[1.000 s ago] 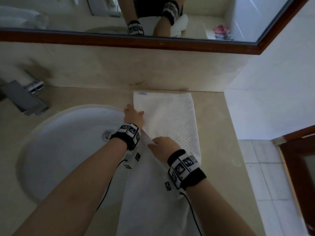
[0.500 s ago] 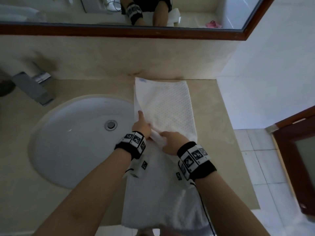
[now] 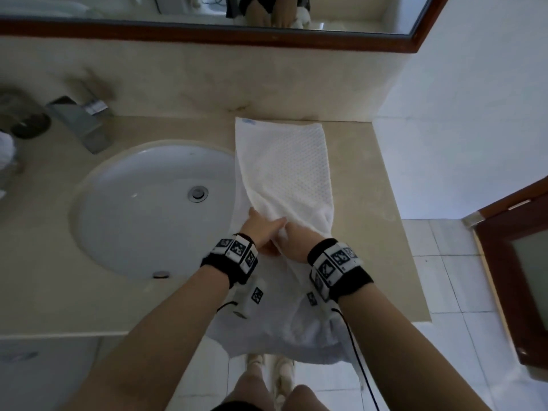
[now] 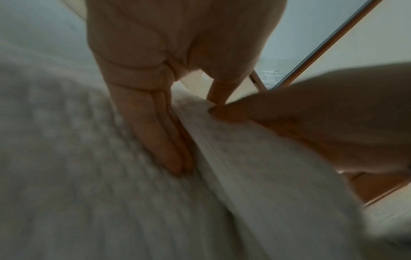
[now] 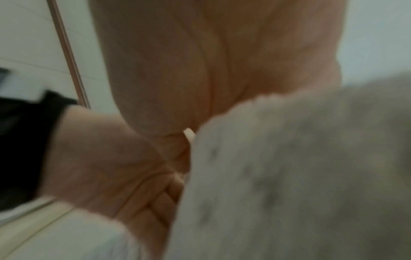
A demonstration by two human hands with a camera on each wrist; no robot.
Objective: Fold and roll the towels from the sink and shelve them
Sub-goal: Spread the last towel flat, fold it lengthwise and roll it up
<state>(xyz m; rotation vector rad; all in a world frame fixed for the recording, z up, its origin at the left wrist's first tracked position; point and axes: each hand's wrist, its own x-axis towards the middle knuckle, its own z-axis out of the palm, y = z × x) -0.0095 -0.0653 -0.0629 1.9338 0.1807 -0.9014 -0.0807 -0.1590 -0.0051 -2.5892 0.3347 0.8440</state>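
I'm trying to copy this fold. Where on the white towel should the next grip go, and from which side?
Probably on the raised lengthwise fold of the white dotted towel, near its middle, coming from the sink side. The left hand presses flat fingers beside that ridge while the right hand pinches it, so the doubled edge already stands up.

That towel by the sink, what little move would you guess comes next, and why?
Probably drawing the raised fold further toward the counter's near edge and flattening it. The towel lies lengthwise on the counter, its near end hanging off. The left hand presses straight fingers beside the ridge; the right hand reaches under it, grip hidden.
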